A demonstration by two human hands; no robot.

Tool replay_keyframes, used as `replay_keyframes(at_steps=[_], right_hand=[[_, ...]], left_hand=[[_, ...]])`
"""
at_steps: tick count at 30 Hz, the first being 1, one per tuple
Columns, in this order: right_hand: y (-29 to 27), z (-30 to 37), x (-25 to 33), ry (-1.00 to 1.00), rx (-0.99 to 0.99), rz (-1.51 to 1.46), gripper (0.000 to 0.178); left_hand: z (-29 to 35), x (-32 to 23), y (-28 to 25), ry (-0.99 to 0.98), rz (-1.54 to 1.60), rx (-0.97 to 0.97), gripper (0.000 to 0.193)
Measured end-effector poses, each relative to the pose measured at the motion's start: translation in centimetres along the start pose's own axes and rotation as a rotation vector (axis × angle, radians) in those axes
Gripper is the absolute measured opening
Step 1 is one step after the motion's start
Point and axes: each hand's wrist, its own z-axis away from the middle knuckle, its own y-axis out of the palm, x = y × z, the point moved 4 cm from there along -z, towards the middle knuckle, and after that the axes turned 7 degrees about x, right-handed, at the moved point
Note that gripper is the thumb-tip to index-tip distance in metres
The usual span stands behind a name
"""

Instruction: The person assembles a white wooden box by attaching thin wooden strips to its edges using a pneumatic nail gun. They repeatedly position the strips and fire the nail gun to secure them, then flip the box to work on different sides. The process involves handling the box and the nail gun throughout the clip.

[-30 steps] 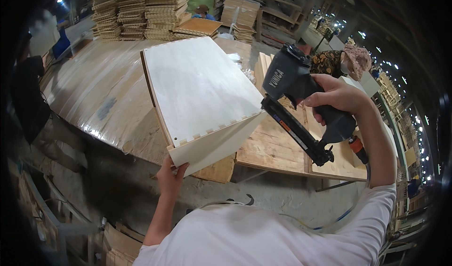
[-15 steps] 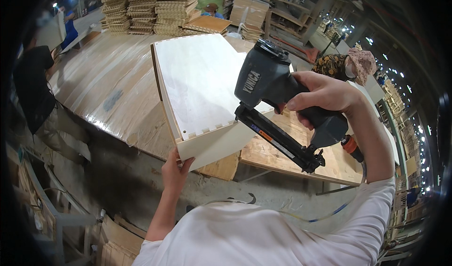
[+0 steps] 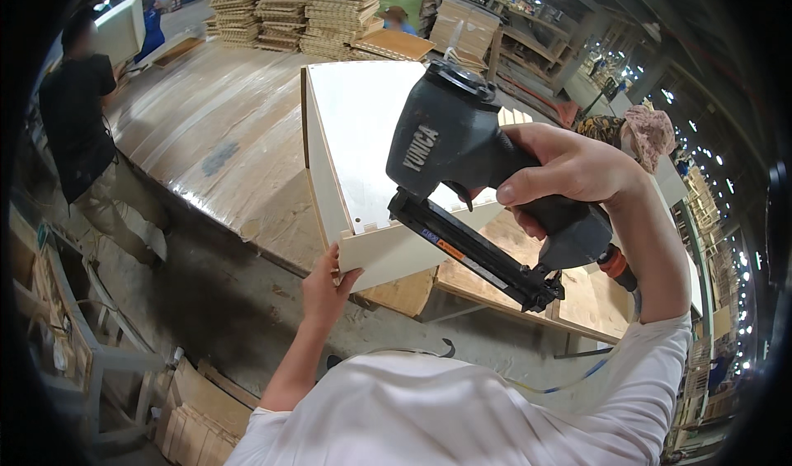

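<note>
The left hand [image 3: 324, 291] had its thumb and fingers clamped on the near left corner of a pale, flat-sided wooden box [image 3: 346, 148] with toothed joints along its near top edge. The box sat over the broad, glossy film-covered wooden counter [image 3: 223, 136], its near corner reaching past the counter's edge in this view; what bore its underside could not be told. The right hand [image 3: 569, 173] had its fingers wrapped around the grip of a dark grey pneumatic nail gun [image 3: 445, 136] with a long black magazine; pressure on the trigger could not be told. The gun's nose lay over the toothed joint in view; contact was unclear. An orange hose fitting [image 3: 612, 261] hung at the grip's base. Handling, as judged: the corner was best kept pinched flush, so that the panels could not spread, with the left fingers well aside from the nose's line. The nose was best set square to the panel and centred over wood, since a slanted fastener might break through a face. The trigger was best left alone until the nose was seated firmly, with the hose slack and clear of the forearm.
</note>
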Motion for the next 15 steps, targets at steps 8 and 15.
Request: replay_keyframes(at_steps=[8,15], right_hand=[[0.4,-0.9,0.3,0.057,0.048,0.016,0.036],[-2.3,6.6,-4.1,-0.127,-0.350,-0.134,0.039]], left_hand=[[-0.2,0.2,0.2,0.041,0.014,-0.006,0.036],[0.0,5.1,-2.3,-0.007,0.402,-0.033,0.024]])
